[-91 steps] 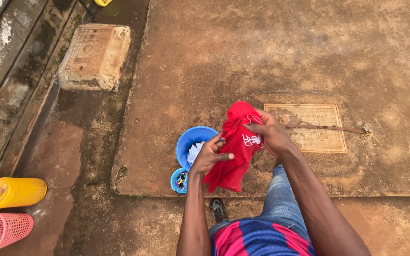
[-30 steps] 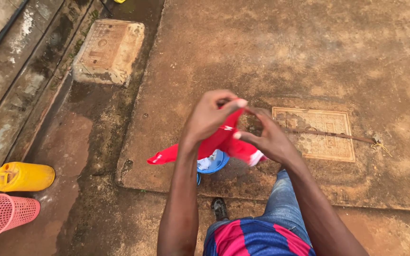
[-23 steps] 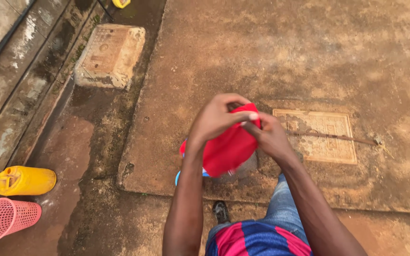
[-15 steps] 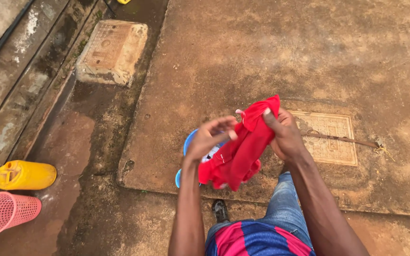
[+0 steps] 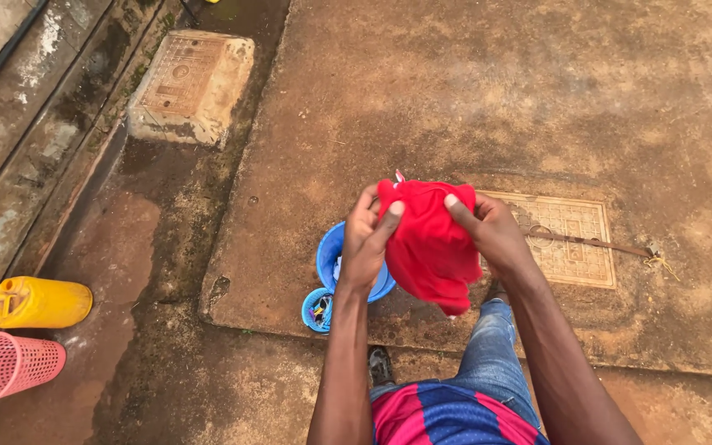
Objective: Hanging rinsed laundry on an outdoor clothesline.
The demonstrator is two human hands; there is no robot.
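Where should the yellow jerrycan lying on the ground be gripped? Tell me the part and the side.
Grip the yellow jerrycan by the handle on its top end, coming from the left. It lies on its side with that end facing left, the pink basket close below it, so the handle looks like the easiest part to close fingers around.

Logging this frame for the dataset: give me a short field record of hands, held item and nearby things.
left hand: grips red cloth, left edge
right hand: grips red cloth, right edge
red cloth: bunched, held up between both hands
blue bucket: on ground below the cloth, partly hidden
small blue tub: beside the bucket
yellow jerrycan: lying at far left
pink basket: on its side, near jerrycan
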